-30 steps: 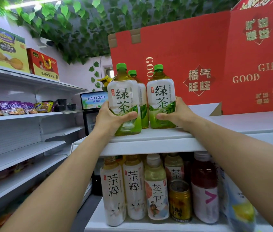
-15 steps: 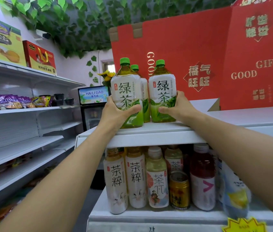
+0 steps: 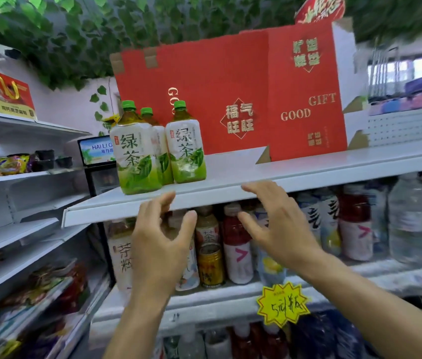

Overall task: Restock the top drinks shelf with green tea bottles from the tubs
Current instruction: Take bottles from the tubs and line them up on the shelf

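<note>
Three green tea bottles stand upright at the left end of the white top shelf (image 3: 269, 174): a front left bottle (image 3: 133, 156), a front right bottle (image 3: 186, 149) and a third bottle (image 3: 150, 117) half hidden behind them. All have green caps and white-and-green labels. My left hand (image 3: 160, 244) hangs open below the shelf's front edge, under the bottles, holding nothing. Level with it on the right is my right hand (image 3: 274, 229), fingers spread and empty, just beneath the shelf lip. No tubs are in view.
A big red gift carton (image 3: 243, 94) fills the back of the top shelf. The shelf below holds tea bottles, a gold can (image 3: 211, 265) and red drinks (image 3: 238, 250). A yellow price star (image 3: 282, 305) hangs lower. Snack shelves (image 3: 23, 174) run along the left.
Both hands have let go of the two front bottles and dropped back below the shelf edge. The bottles stay standing on the shelf. The view has shifted to the right and down.
</note>
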